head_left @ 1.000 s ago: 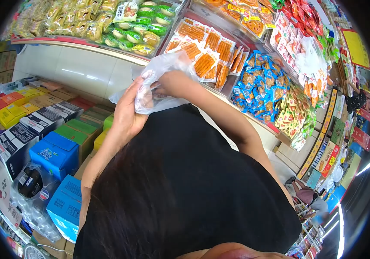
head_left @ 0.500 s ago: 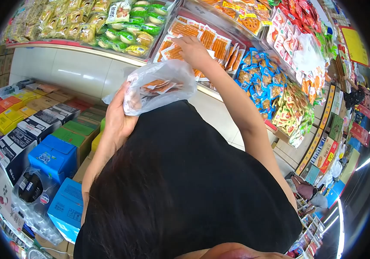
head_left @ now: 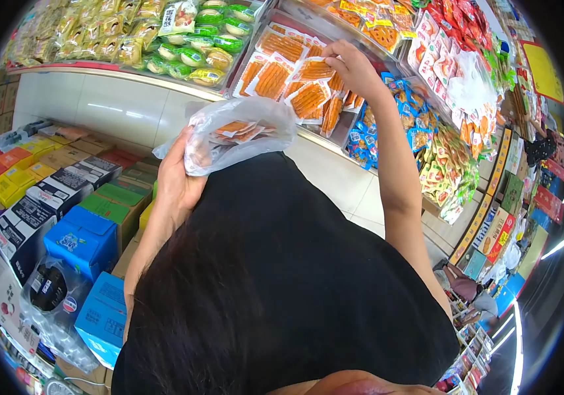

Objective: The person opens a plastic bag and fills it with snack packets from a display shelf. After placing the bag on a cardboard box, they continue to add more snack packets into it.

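Note:
My left hand (head_left: 182, 172) grips the side of a translucent plastic bag (head_left: 199, 155), whose mouth stands wide open. Inside the bag lie several flat snack packets (head_left: 239, 130) with orange contents. Over a bin at the front of the display, my right hand (head_left: 353, 71) has its thumb and fingers pinched at the right edge of a snack packet (head_left: 313, 68) of orange sticks. More packets of the same kind (head_left: 273, 79) lie around it, and one packet (head_left: 308, 99) is just below. The fingertips partly cover the pinched edge.
Left of the bin are green-wrapped snacks (head_left: 193, 56) and yellow-wrapped ones (head_left: 97, 39). Blue packets (head_left: 364, 141) fill the bin on the right. Cartons, among them a blue box (head_left: 81, 240), stack up at lower left. A person (head_left: 470, 289) is far off at right.
My right hand has moved right across the bin, from the left packets to the right-hand ones. Packets there have shifted and lie at new angles. The left hand and bag have barely moved.

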`<action>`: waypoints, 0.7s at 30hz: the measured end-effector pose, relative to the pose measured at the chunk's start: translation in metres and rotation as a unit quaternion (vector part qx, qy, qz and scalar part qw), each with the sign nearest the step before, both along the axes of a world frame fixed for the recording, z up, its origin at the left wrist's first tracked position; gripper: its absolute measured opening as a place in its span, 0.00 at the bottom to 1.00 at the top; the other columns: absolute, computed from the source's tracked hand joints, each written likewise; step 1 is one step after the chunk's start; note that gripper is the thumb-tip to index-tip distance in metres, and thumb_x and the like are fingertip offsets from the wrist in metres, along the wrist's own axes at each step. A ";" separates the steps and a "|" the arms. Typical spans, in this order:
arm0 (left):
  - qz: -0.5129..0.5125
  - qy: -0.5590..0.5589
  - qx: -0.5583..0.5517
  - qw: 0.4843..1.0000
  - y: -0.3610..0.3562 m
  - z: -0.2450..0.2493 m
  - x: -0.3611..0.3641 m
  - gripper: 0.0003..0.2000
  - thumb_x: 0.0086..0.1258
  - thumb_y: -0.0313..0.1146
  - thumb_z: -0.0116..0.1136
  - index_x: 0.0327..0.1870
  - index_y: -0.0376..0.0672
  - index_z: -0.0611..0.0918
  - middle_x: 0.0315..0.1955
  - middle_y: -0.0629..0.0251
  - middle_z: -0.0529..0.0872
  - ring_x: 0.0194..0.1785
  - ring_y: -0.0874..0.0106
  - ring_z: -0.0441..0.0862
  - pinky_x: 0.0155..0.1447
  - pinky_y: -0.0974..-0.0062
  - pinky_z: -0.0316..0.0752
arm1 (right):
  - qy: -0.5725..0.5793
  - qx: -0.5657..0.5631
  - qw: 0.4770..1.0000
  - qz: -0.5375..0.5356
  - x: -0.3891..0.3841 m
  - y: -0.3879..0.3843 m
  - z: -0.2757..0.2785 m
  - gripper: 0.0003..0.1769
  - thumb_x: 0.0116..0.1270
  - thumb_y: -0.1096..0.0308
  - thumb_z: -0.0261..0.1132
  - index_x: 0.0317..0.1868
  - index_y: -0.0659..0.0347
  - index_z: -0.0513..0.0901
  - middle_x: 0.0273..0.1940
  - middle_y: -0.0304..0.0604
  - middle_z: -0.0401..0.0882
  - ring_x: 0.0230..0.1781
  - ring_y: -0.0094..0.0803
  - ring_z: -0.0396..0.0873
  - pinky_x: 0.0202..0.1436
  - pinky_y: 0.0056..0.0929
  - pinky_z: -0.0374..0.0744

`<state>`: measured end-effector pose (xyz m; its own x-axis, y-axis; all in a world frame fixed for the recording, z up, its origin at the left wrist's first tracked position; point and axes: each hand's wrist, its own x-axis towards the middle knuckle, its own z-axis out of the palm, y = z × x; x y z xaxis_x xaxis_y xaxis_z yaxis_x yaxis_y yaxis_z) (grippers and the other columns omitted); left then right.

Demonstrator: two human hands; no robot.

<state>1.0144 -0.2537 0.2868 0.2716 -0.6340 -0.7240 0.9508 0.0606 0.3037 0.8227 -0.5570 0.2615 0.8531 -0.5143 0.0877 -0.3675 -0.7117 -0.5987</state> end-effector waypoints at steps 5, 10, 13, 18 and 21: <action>-0.005 -0.002 0.008 1.000 -0.001 0.000 0.001 0.12 0.70 0.31 0.50 0.50 0.36 0.75 0.43 0.62 0.80 0.44 0.75 0.78 0.49 0.77 0.74 | 0.145 0.026 0.986 0.079 -0.009 0.018 -0.050 0.06 0.61 0.72 0.56 0.37 0.66 0.75 0.37 0.47 0.74 0.44 0.42 0.73 0.49 0.33 0.71; 0.008 -0.005 0.004 1.000 0.009 -0.002 0.003 0.12 0.71 0.31 0.50 0.50 0.36 0.75 0.43 0.63 0.81 0.44 0.75 0.78 0.48 0.77 0.74 | 0.115 0.080 0.987 0.080 -0.011 0.037 -0.048 0.17 0.61 0.68 0.59 0.50 0.63 0.75 0.51 0.50 0.74 0.57 0.42 0.69 0.61 0.35 0.67; -0.003 0.017 -0.051 0.999 0.018 -0.019 0.008 0.14 0.71 0.34 0.48 0.52 0.34 0.74 0.46 0.58 0.80 0.49 0.68 0.77 0.58 0.67 0.72 | 0.178 0.056 0.980 0.075 -0.018 0.044 -0.036 0.31 0.55 0.66 0.66 0.61 0.54 0.69 0.62 0.49 0.65 0.65 0.45 0.60 0.67 0.41 0.61; -0.024 -0.018 -0.005 1.000 0.019 -0.020 0.007 0.15 0.71 0.35 0.48 0.53 0.34 0.73 0.48 0.57 0.79 0.52 0.67 0.76 0.60 0.65 0.70 | 0.199 -0.099 0.969 0.105 -0.019 0.049 -0.045 0.41 0.44 0.65 0.74 0.62 0.48 0.68 0.65 0.43 0.62 0.66 0.45 0.59 0.64 0.47 0.62; -0.021 -0.015 -0.005 1.000 0.016 -0.016 0.005 0.16 0.71 0.35 0.48 0.53 0.34 0.73 0.49 0.57 0.79 0.53 0.66 0.75 0.61 0.65 0.69 | 0.214 -0.122 0.954 0.169 -0.005 0.045 -0.042 0.45 0.41 0.66 0.76 0.64 0.45 0.66 0.62 0.44 0.65 0.65 0.44 0.60 0.67 0.41 0.61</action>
